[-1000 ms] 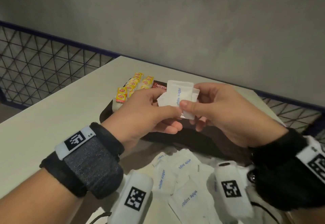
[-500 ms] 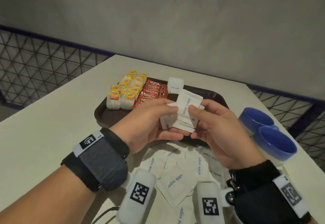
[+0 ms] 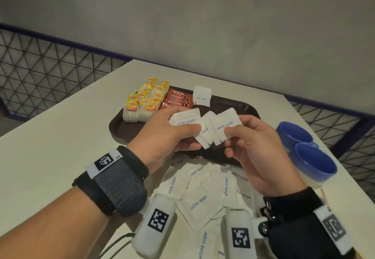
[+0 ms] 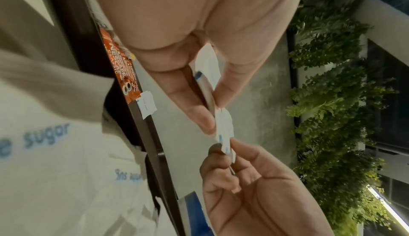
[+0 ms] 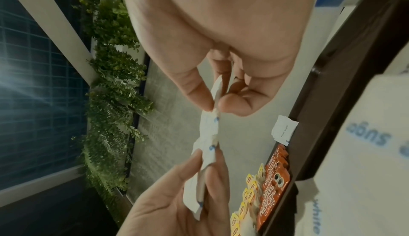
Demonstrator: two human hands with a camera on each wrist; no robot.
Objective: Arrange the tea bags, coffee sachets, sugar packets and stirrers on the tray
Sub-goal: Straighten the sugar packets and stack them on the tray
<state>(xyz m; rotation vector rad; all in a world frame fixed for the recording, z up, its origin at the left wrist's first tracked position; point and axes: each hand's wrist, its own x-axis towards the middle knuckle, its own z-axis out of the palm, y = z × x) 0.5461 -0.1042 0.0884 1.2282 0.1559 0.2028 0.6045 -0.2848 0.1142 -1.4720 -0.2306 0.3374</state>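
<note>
Both hands hold a small fan of white sugar packets (image 3: 205, 126) above the near edge of the dark brown tray (image 3: 241, 106). My left hand (image 3: 182, 130) pinches the left packets; the pinch shows edge-on in the left wrist view (image 4: 212, 89). My right hand (image 3: 233, 134) pinches the right packet, again edge-on in the right wrist view (image 5: 215, 103). On the tray stand yellow-tagged tea bags (image 3: 146, 102), red coffee sachets (image 3: 177, 100) and one sugar packet (image 3: 202, 96). Several loose sugar packets (image 3: 203, 193) lie on the table below my hands.
Two blue-lined cups (image 3: 304, 153) stand at the right table edge, close to my right wrist. The white table (image 3: 50, 147) ends at a wire fence (image 3: 40, 72) on the left and a grey wall behind. No stirrers are clearly in view.
The view has tilted down, so the hands sit lower and nearer the tray's front. The packets, bunched before, are now spread into a fan between the two hands.
</note>
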